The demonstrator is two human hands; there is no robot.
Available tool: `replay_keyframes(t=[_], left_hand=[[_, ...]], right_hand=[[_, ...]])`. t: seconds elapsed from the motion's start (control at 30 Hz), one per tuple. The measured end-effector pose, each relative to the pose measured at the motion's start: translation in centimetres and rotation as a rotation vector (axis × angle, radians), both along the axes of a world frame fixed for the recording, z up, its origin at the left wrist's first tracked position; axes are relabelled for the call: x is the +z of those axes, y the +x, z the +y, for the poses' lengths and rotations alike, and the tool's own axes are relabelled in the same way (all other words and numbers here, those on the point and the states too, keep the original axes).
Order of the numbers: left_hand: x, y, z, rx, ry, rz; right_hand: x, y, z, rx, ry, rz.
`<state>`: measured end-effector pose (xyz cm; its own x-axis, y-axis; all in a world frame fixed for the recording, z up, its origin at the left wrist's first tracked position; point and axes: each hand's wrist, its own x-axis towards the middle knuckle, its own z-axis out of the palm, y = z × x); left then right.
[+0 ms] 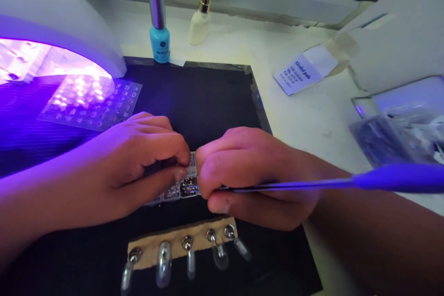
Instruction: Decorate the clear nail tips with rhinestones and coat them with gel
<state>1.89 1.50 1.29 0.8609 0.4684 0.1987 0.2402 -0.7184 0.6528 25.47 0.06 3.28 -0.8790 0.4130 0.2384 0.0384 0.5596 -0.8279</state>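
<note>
My left hand (149, 162) is closed, its thumb and forefinger pinching the edge of a small clear lid (190, 171) on a compartment case (171, 192). Tiny shiny stones fill the case's visible compartments; my fingers cover much of it. My right hand (248, 173) comes in from the right, fingers wrapped round long thin tweezers (294, 186) with a blue-looking back end. Their tips reach down among dark and amber stones in the near right compartment. Whether a stone is between the tips, I cannot tell.
Clear nail tips (163, 263) stand on a cardboard strip (156, 245) in front. A glowing lamp (58, 14) and sticker sheet (114, 104) lie left. Blue polish (160, 44) and a cream bottle (200, 27) stand behind; an alcohol-pads box (294, 74) and plastic packets (385, 136) sit right.
</note>
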Motion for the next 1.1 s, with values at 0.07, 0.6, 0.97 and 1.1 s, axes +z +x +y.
replay_keyframes(t=[0.07, 0.6, 0.97, 1.1], left_hand=[[0.1, 0.1, -0.1, -0.004, -0.006, -0.007], [-0.9, 0.0, 0.0, 0.109, -0.046, 0.012], [2.1, -1.2, -2.0, 0.281, 0.073, -0.005], [3.9, -1.8, -5.7, 0.342, 0.100, -0.071]], right_hand=[[0.0, 0.0, 0.1, 0.000, -0.010, 0.015], [3.4, 1.0, -3.3, -0.158, 0.199, 0.116], [2.0, 1.6, -6.8, -0.185, 0.340, 0.183], [1.5, 1.6, -6.4, -0.157, 0.366, 0.171]])
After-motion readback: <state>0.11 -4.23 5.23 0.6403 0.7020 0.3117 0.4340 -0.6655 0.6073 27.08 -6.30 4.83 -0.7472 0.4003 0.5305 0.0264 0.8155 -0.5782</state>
